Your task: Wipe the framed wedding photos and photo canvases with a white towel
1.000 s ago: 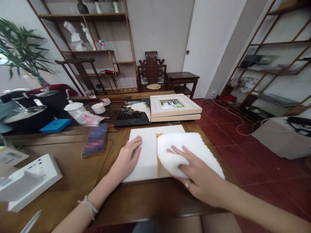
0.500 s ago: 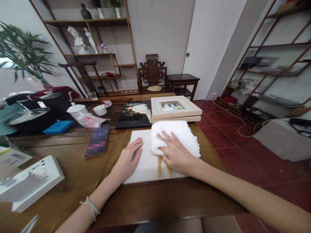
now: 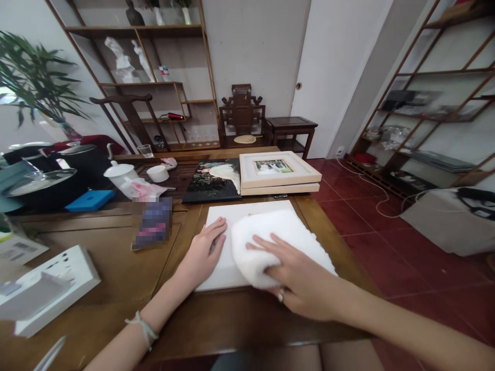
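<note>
A white board (image 3: 266,207) lies flat on the wooden table in front of me. My left hand (image 3: 203,253) rests on its left side, fingers stretched out and holding nothing. Over the board's right part is a folded, fluffy white towel (image 3: 247,234). Pressing down on it, my right hand (image 3: 296,275) has its fingers spread on top and grips the bunched near edge, which is slightly blurred. A small yellowish mark shows just beyond the towel; the rest of the surface beneath it is hidden.
Behind the board lie a dark picture panel (image 3: 197,183) and stacked pale wooden frames (image 3: 247,180). To the left are a blurred packet (image 3: 152,226), a white teapot (image 3: 118,175), a blue box (image 3: 89,200), a dark pan (image 3: 58,190) and a white box (image 3: 83,273).
My right hand has drawn the towel nearer to me, down to the board's front edge. Yellow strips seen earlier near that edge are now covered. My left hand stays in place.
</note>
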